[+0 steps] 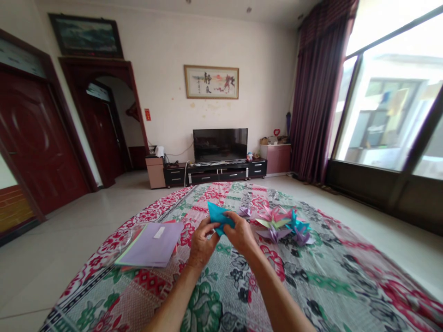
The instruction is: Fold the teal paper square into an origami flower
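Both of my hands hold a folded piece of blue paper (218,215) above a flowered cloth (311,286). My left hand (201,243) pinches the paper's lower left edge with closed fingers. My right hand (240,234) grips the right side of the blue paper, fingers closed over it. The paper's upper point sticks up between the hands.
A stack of coloured paper sheets (152,251), purple on top, lies left of my hands. Several folded paper figures (282,223) in pink, green, teal and purple lie to the right. Beyond are tiled floor, a TV stand with a television (220,144), dark doors and a curtained window.
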Available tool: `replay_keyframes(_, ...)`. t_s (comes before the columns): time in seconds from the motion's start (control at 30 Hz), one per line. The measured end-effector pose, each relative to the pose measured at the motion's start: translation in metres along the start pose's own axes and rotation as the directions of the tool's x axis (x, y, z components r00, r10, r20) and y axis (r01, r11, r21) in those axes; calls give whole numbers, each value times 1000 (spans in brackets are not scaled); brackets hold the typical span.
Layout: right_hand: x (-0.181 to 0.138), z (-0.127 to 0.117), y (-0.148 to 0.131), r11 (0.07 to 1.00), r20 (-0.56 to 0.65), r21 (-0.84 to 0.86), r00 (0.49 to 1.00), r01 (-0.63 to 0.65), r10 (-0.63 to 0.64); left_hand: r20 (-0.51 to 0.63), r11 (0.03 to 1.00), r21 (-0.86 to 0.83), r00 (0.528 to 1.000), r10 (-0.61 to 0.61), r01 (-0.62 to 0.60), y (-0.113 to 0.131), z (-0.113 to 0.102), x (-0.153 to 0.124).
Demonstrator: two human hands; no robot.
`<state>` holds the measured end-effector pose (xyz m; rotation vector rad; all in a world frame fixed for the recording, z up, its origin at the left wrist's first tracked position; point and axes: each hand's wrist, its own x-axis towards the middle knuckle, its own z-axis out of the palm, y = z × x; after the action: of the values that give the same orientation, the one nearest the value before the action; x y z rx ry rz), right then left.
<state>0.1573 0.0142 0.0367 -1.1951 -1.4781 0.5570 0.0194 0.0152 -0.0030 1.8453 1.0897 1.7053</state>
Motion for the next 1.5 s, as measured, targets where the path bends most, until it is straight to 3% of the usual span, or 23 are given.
replay_keyframes(0.2, 3, 4, 9, 993, 70, 81, 995, -82, 77, -13, 1000, 0, 1000, 11, -11, 1, 0, 1)
replay_keyframes(0.4, 3, -2, 2, 947, 71, 284, 988, -148, 134, -16, 990, -113, 996, -86, 84, -7, 2, 3)
replay_keyframes(0.6, -2, -19, -18, 947, 215, 256, 967, -193, 139, -29, 963, -190, 979, -201, 193, -6, -1, 5)
replay_keyframes(0.73, -3, -21, -20, 955, 227, 240, 967, -173, 118, 31, 914, -279, 954, -298, 295, 1, 0, 5)
replay_keyframes(0.93, -1, -16, -13, 923, 301, 308, 944, -232, 136, 84, 884, -388, 965, -248, 261, 11, 5, 4)
replay_keyframes(1.23, -1, -10, -3, 903, 278, 329, 942, -278, 189, 139, 868, -396, 954, -267, 301, 5, 4, 2)
replay_keyframes(1.37, -3, -14, -8, 839, 334, 459, 932, -293, 143, 132, 790, -503, 935, -329, 349, 10, 4, 4)
replay_keyframes(1.5, -1, -13, -13, 701, 367, 612, 917, -366, 158, 61, 704, -582, 885, -462, 408, 13, 1, 6)
